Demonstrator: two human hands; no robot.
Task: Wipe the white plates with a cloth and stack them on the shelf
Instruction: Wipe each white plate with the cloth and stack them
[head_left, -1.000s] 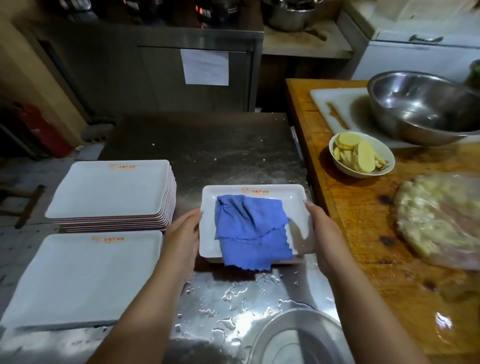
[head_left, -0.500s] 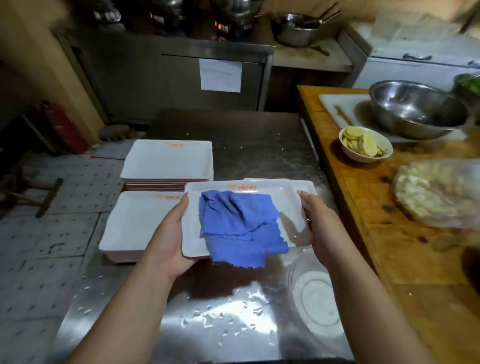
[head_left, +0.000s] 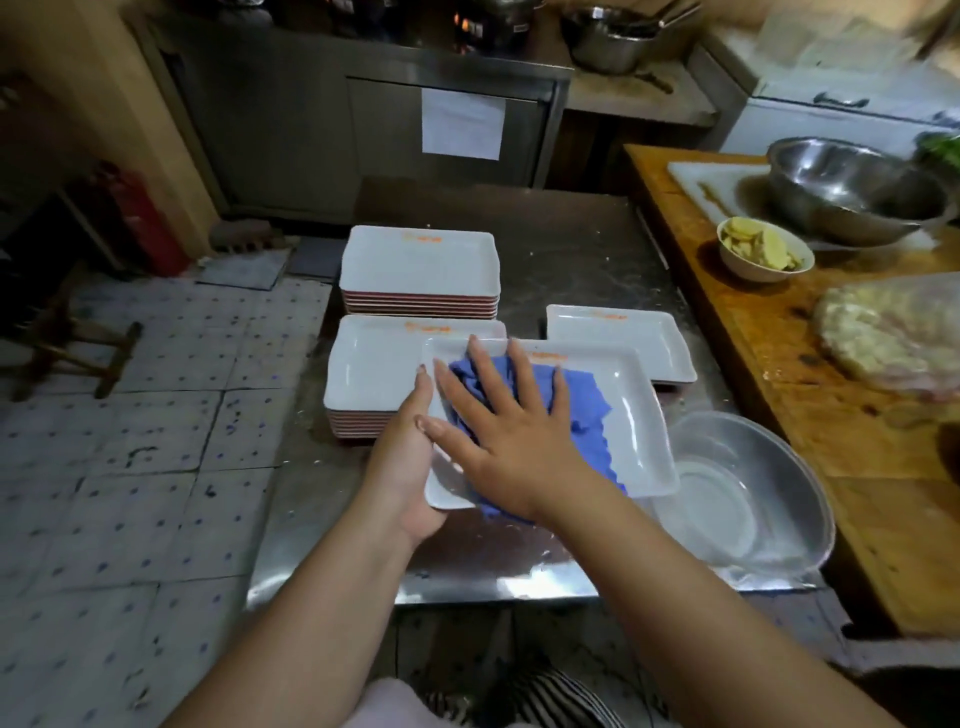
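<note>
dim kitchen, tiled floor at left of frame, a steel desk (head_left: 582, 249) running up the centre and a wooden counter (head_left: 779, 364) along the right edge. the plate in hand (head_left: 634, 415) sits at centre frame, raised off the desk and tilted a little, overlapping the near stack (head_left: 374, 364) just to its left. left hand (head_left: 410, 457) cups the plate's lower-left corner, thumb along the rim and the other fingers tucked underneath out of view, so it is clamped on the plate; looks placed there to brace against the push from above. right hand (head_left: 514, 441) lies flat on the blue cloth (head_left: 587, 410), fingers (head_left: 480, 364) spread apart and pressing down, not pinching anything; a wide palm covers more of the plate face per pass. cloth is bunched, its lower edge hanging over the near rim. a taller far stack (head_left: 421, 260) stands behind the near one toward upper centre, and a single plate (head_left: 623, 332) lies alone on the desk just right of them, partly hidden by the held plate. cannot tell which pile is wiped and which is waiting. a clear basin (head_left: 753, 493) sits at lower right of the desk; a small bowl of slices (head_left: 763, 249) and a steel bowl (head_left: 852, 192) rest on the wooden counter, well apart from the work. judgement: wiping is under way on this plate, stacking not yet done.
</note>
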